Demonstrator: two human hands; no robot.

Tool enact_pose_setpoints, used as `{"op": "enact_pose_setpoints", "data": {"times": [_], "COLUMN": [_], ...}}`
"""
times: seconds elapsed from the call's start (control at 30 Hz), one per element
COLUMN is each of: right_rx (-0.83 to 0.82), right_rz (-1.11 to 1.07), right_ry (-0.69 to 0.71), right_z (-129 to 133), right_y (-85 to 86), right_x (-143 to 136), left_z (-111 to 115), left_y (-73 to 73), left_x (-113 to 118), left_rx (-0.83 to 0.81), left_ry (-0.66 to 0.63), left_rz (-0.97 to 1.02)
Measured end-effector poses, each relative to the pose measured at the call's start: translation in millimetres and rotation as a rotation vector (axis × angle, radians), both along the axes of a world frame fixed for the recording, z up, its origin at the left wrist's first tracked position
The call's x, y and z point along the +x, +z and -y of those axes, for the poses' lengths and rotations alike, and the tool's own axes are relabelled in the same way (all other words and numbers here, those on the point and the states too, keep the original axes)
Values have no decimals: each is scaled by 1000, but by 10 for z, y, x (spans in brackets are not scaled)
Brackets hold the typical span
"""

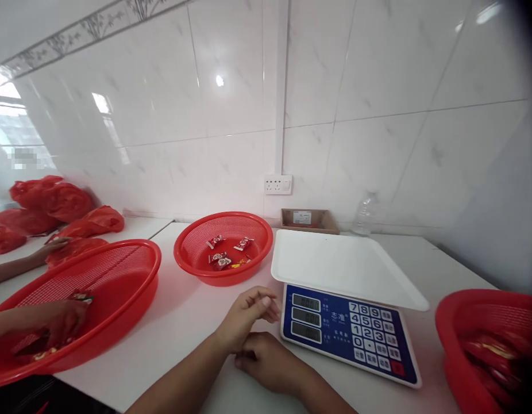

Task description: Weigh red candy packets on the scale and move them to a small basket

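My left hand [247, 315] lies at the left edge of an electronic scale [339, 333], its fingers loosely bent and apart, holding nothing. Just below it my right hand [268, 359] rests knuckles up against the left wrist. Its fingers are curled in, and nothing shows in them. The scale has a blue keypad panel, small grey displays and a bare white tray [335, 261] on top. Behind my hands stands a red plastic basket [225, 277] with several wrapped candies [223, 261] in it.
At left, a co-worker's hand [63, 322] reaches into another red basket [137, 299]; the other hand [54, 246] touches red plastic bags [54, 201]. A red basket [451, 345] with shiny red packets [494, 356] stands at right. A cardboard box [309, 218] and a clear bottle [366, 215] are by the wall.
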State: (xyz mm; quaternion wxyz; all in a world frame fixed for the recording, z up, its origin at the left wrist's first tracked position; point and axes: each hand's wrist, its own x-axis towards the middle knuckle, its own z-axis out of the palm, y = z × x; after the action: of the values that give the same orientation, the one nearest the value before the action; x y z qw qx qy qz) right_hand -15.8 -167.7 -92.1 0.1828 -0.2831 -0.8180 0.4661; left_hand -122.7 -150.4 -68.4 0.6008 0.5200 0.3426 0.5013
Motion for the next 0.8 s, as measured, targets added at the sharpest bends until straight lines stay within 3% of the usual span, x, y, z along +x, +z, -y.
{"op": "enact_pose_setpoints", "data": {"times": [0.13, 0.3, 0.4, 0.5, 0.6, 0.67, 0.73, 0.8], "right_rx": [-138, -197, -79, 209, 386, 418, 398, 336], "right_rz": [-27, -9, 47, 201, 348, 363, 350, 373], "right_ry": [-46, -79, -70, -46, -20, -35, -151, -367], "right_z": [-25, -26, 13, 101, 311, 513, 710, 850], "right_y": [-39, -57, -31, 51, 259, 486, 758, 1022], "right_x": [-18, -32, -29, 80, 360, 638, 964, 1310], "left_z": [-164, -263, -291, -356, -329, -191, 22, 253], "left_y": [-16, 28, 36, -6, -83, -145, -230, -346], "left_x": [-199, -351, -426, -440, -302, -145, 31, 199], "left_rx": [-167, -85, -15, -70, -65, 36, 158, 247], "left_ry": [69, 270, 510, 719, 624, 543, 388, 119], "left_rz": [181, 274, 353, 329, 155, -43, -252, -407]}}
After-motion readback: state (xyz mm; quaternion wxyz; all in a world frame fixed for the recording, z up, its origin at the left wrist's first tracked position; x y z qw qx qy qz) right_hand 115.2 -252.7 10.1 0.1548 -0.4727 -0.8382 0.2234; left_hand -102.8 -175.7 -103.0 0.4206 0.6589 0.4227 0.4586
